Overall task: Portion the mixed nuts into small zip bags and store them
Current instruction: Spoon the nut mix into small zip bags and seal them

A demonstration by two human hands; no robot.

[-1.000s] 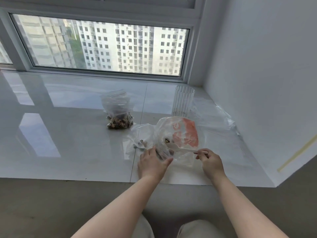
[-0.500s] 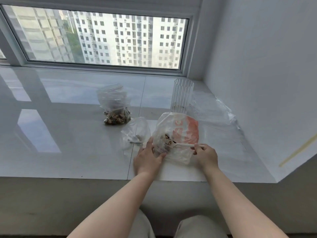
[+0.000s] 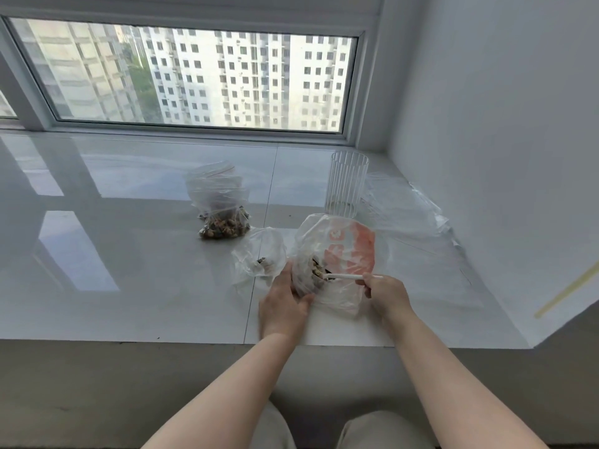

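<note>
There is one view only, from a wide-angle camera on the person's head. It looks forward and down across a glossy white sill (image 3: 136, 254) toward the window (image 3: 194, 72), which fills the top of the frame. The sill's near edge crosses the lower middle, and its right end meets the wall (image 3: 502, 124). The camera sits close: both forearms reach in from the bottom edge, and the knees show beneath them. Straight lines bow near the borders.

An orange-and-white printed clear bag (image 3: 350, 251) holds brown nuts (image 3: 316, 270). A white spoon (image 3: 351, 277). A clear ribbed glass (image 3: 345, 184). Clear zip bags (image 3: 217, 196) have red seal lines. The desk (image 3: 129, 241) is glossy white.
</note>
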